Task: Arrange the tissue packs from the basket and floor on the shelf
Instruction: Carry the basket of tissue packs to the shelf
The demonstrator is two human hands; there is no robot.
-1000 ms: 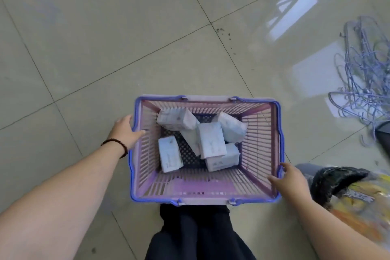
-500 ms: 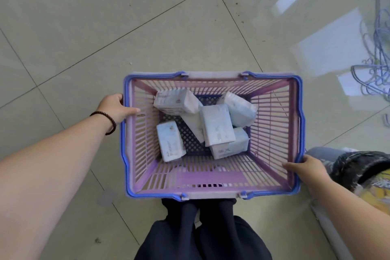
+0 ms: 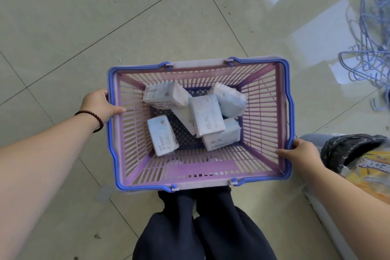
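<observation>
Nearest the camera, the person's dark trouser legs (image 3: pixel 202 232) stand just behind the near rim of a pink slatted basket (image 3: pixel 130 133) with a blue rim and folded-down blue handles. The left hand (image 3: pixel 99 103), a dark bead bracelet (image 3: pixel 92 117) on its wrist, clasps the basket's left rim with the thumb hooked over the inside wall. The right hand (image 3: pixel 299 154) grips the right rim near the front corner, thumb likewise inside. In the basket's bottom lie the tissue packs (image 3: pixel 206 115), white with pale blue print: one alone at the left, the others heaped across the middle and right, overlapping each other. To the right, beside the right forearm, sits a black and yellow bag (image 3: pixel 363 154). Farther off on the glossy tiled floor (image 3: pixel 84 17), at the right edge, lies a tangle of blue wire hangers (image 3: pixel 371 57).
</observation>
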